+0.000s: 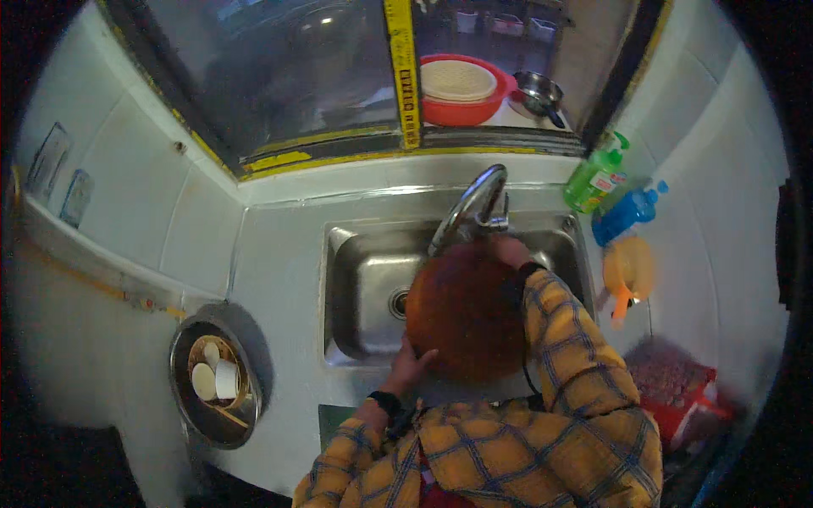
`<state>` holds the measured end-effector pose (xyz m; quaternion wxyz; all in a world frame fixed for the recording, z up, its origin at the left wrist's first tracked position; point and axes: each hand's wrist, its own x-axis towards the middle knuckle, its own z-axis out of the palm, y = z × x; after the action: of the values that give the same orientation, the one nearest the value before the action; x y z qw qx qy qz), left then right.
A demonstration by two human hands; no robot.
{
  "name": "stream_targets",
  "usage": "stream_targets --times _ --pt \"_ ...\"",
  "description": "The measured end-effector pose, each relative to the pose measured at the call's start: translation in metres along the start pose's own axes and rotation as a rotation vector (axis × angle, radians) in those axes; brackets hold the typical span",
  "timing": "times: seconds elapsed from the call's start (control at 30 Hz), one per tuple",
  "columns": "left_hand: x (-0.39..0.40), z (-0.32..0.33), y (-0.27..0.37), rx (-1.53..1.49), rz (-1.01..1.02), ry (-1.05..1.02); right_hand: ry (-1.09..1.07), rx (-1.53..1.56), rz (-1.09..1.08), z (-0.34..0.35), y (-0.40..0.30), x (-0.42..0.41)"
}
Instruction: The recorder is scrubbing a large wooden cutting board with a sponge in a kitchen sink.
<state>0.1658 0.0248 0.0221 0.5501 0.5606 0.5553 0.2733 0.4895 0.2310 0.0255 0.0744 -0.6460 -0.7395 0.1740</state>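
A large, round, reddish-brown object (467, 314), blurred and dark, lies over the right part of a stainless steel sink (371, 273); whether it is a board or a vessel I cannot tell. My left hand (409, 368) grips its lower left edge, thumb on top. Near its far edge, just below the lever of the chrome faucet (473, 203), is my right hand (508, 249). Its fingers are blurred and partly hidden, so I cannot tell whether they touch the round object. The faucet's spout ends at the object's far left edge.
A metal basin (178, 355) with white cups in a basket stands at left. Along the right wall are a green pump bottle (591, 184), a blue bottle (619, 216) and an orange-handled container (627, 267). A red bag (679, 387) lies lower right. Behind the window sits a red basin (460, 111).
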Motion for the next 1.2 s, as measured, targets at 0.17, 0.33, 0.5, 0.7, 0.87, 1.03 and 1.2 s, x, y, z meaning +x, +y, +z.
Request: stream_targets --times 0.17,0.33,0.5,0.7,0.87,1.03,1.2 --pt "-0.002 -0.002 0.011 -0.05 0.044 -0.017 -0.07 -0.09 0.234 -0.001 -0.041 0.001" --pt "0.004 0.002 -0.014 0.083 0.031 0.03 0.104 -0.013 0.341 0.015 -0.061 -0.016" --pt "0.01 0.012 -0.011 0.061 0.108 0.074 0.239 -0.294 -0.18 0.042 -0.059 -0.012" --pt "-0.004 0.0 -0.006 0.099 0.0 0.02 0.263 -0.34 -0.524 0.055 -0.105 0.002" --pt "-0.002 0.003 0.008 -0.011 0.096 0.091 0.063 -0.312 -0.442 0.059 -0.093 0.046" --pt "-0.005 0.007 0.004 0.039 0.048 0.139 -0.006 -0.21 -0.644 0.059 -0.154 0.032" --pt "0.019 0.023 -0.012 0.029 -0.114 0.088 -0.073 -0.185 -0.696 0.08 -0.171 -0.004"
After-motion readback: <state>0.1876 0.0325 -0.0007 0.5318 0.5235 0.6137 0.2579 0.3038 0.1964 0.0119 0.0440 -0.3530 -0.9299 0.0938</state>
